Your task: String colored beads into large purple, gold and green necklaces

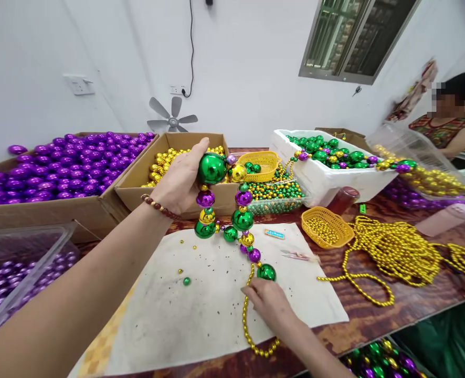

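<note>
My left hand (183, 176) is raised over the table, its fingers closed around a beaded necklace (242, 219) by a large green ball. Green, purple and gold balls of several sizes hang from it in a loop. Lower down, my right hand (270, 302) grips the necklace's end near another large green ball, where a strand of small gold beads (248, 325) hangs in a curve. Beneath lies a white cloth (169, 325) with a loose green bead (187, 281) and a few tiny gold ones. Thread snips (295, 255) rest on the cloth, right of the necklace.
Cardboard boxes of purple balls (67, 168) and gold balls (169, 163) stand at the back left. A white foam box (335, 181) holds green balls. At right are a yellow basket (345, 236) and piled gold bead strands (398, 252). A person (453, 115) sits far right.
</note>
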`<state>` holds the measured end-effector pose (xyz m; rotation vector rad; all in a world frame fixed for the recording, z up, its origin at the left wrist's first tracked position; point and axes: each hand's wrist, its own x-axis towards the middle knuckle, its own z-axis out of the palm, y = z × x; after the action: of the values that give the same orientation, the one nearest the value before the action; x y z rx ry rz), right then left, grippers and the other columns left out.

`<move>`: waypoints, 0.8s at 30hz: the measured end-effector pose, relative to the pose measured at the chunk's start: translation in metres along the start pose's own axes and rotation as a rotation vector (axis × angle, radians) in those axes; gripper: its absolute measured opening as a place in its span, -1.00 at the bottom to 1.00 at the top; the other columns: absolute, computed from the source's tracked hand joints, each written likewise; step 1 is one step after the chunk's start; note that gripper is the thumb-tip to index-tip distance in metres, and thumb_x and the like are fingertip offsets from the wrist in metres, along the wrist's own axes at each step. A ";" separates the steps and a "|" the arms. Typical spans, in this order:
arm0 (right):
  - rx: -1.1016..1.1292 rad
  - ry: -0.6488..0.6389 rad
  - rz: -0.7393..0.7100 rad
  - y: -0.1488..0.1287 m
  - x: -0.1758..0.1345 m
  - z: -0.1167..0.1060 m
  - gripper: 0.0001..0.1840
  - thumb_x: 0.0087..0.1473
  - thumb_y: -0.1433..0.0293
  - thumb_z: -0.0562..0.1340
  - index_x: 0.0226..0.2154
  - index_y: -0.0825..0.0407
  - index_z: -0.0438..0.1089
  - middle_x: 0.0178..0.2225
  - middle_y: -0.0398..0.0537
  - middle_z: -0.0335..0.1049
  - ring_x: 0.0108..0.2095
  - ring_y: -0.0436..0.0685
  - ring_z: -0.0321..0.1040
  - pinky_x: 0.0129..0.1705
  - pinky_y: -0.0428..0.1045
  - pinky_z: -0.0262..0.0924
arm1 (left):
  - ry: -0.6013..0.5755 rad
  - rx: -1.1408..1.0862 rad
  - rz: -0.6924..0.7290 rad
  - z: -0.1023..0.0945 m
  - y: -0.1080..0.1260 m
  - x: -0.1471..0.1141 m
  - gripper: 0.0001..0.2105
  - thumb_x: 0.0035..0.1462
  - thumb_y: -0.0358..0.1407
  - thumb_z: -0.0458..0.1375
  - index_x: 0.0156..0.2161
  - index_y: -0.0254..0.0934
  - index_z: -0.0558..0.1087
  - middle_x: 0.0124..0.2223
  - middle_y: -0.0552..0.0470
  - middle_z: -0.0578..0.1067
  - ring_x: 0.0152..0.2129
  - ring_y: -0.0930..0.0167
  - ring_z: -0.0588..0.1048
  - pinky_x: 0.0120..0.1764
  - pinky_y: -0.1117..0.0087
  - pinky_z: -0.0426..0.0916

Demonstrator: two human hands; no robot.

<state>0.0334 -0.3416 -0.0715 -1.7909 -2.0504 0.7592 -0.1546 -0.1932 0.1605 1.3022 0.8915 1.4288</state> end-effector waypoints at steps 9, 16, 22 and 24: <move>-0.082 0.026 0.231 0.001 -0.002 0.018 -0.84 0.05 0.43 0.06 -0.32 0.07 0.33 -0.37 0.10 0.51 -0.29 0.24 0.48 -0.29 0.02 0.24 | -0.044 -0.074 -0.128 0.000 0.037 0.002 -0.60 0.22 0.00 0.00 -0.18 -0.37 0.35 -0.40 0.00 0.44 -0.61 0.51 0.39 -0.58 0.47 0.19; 0.802 0.005 -0.005 -0.010 -0.050 -0.146 -0.79 0.07 0.26 0.19 -0.29 0.04 0.23 -0.54 -0.18 0.38 -0.53 -0.01 0.35 -0.43 -0.09 0.23 | -0.011 -0.163 -0.221 -0.050 0.050 0.022 -0.60 0.22 -0.02 0.01 -0.10 -0.36 0.34 -0.25 -0.02 0.52 -0.49 0.47 0.46 -0.61 0.54 0.14; 0.617 0.398 -0.436 -0.096 -0.056 -0.302 -0.83 0.09 0.32 0.24 -0.31 0.06 0.29 -0.57 -0.28 0.30 -0.63 -0.17 0.23 -0.56 -0.19 0.13 | 0.034 -0.198 -0.425 -0.082 -0.006 0.012 -0.68 0.21 -0.04 0.04 -0.17 -0.30 0.34 -0.39 0.04 0.52 -0.58 0.46 0.45 -0.62 0.48 0.32; 0.466 0.561 -0.584 -0.137 -0.052 -0.335 -0.81 0.12 0.33 0.18 -0.27 0.12 0.26 -0.48 -0.28 0.34 -0.58 -0.22 0.27 -0.51 -0.20 0.09 | 0.017 -0.199 -0.499 -0.083 -0.034 -0.001 -0.71 0.21 -0.10 0.05 -0.22 -0.33 0.35 -0.43 -0.03 0.51 -0.61 0.44 0.46 -0.63 0.45 0.35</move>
<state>0.1175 -0.3418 0.2845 -0.9316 -1.6903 0.4365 -0.2306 -0.1780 0.1144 0.8429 0.9752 1.1006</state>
